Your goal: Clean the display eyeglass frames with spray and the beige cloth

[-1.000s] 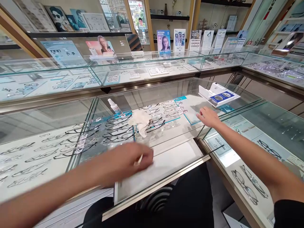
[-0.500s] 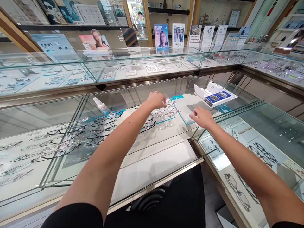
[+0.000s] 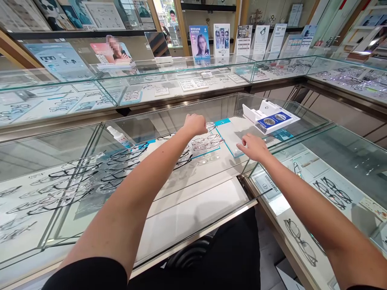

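Note:
My left hand [image 3: 196, 124] is over the glass display counter [image 3: 193, 181], beside the right-hand rows of eyeglasses [image 3: 208, 143]. Its fingers are curled together and pointing away from me, so whatever they may hold is hidden. To its right, my right hand [image 3: 253, 147] is near the front corner of a pale display tray [image 3: 232, 137] with a blue edge. The fingers of that hand are half bent, thumb and fingertips apart, and nothing shows between them. Dark-framed eyeglasses [image 3: 121, 165] lie in rows left of my left forearm.
A white spray bottle [image 3: 119, 137] stands at the counter's back left. An opened white and blue box [image 3: 273, 119] rests at the back right. Another glass case [image 3: 302, 241] with eyeglasses adjoins on the right. Behind runs a long glass showcase [image 3: 169, 66] topped with card signs.
The view has shifted slightly, so most things sit a little further left. My left hand's fingers look more tucked in. My right hand has barely moved against the tray.

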### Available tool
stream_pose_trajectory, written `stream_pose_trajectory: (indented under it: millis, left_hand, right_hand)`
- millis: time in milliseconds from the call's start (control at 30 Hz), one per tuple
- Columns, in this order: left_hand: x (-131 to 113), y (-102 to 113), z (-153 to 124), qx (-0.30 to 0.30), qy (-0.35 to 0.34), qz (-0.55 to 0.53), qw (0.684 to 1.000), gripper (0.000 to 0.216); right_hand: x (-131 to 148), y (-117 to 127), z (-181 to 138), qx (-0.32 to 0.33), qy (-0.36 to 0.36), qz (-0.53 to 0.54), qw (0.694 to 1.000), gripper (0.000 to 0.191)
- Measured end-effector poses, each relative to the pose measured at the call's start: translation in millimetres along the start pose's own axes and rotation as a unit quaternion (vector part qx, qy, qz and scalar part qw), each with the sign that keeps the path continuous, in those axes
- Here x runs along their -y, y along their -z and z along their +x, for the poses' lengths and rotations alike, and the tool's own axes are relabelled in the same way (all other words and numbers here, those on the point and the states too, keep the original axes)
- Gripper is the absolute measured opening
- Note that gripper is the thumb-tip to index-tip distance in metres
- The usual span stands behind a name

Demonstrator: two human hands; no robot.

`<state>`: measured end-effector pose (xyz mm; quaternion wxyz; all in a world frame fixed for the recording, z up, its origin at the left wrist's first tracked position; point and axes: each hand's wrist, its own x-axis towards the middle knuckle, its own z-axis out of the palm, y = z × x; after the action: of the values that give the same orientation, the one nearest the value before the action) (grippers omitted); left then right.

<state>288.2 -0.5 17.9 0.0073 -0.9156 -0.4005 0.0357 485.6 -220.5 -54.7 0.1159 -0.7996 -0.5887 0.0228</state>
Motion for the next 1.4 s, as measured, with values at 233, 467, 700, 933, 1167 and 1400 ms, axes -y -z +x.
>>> stream_pose_trajectory:
  millis: [233, 467, 700, 933, 1167, 1400]
  left_hand:
    - [4.7, 7.0, -9.0, -0.032, -0.003, -0.002, 0.999, 0.022]
    - [-6.9, 56.7, -81.9, -0.053, -0.100, -0.079, 0.990, 0.030]
    - [-41.2, 43.9, -198.2, 0.147, -0.180, -0.197, 0.953, 0.031]
    - [-56.0, -36.8, -236.2, 0.195, -0.173, -0.258, 0.930, 0.010]
    - [-62.3, -135.8, -214.3, 0.135, -0.139, -0.230, 0.954, 0.023]
    - [-97.4, -172.2, -114.5, 0.013, -0.122, -0.121, 0.985, 0.024]
  right_hand:
    - [-0.1, 1.6, 0.3, 0.001, -0.001, 0.008, 1.000, 0.033]
    - [-3.2, 1.5, 1.5, 0.001, -0.013, 0.018, 1.000, 0.033]
    - [-6.7, -0.5, 2.4, -0.008, -0.012, 0.020, 1.000, 0.031]
    - [-9.2, -0.5, 2.9, -0.020, -0.014, 0.030, 0.999, 0.031]
    - [-9.9, -5.3, 2.6, -0.064, 0.001, 0.037, 0.997, 0.026]
    - [-9.1, -8.7, 1.2, -0.107, 0.002, 0.027, 0.994, 0.030]
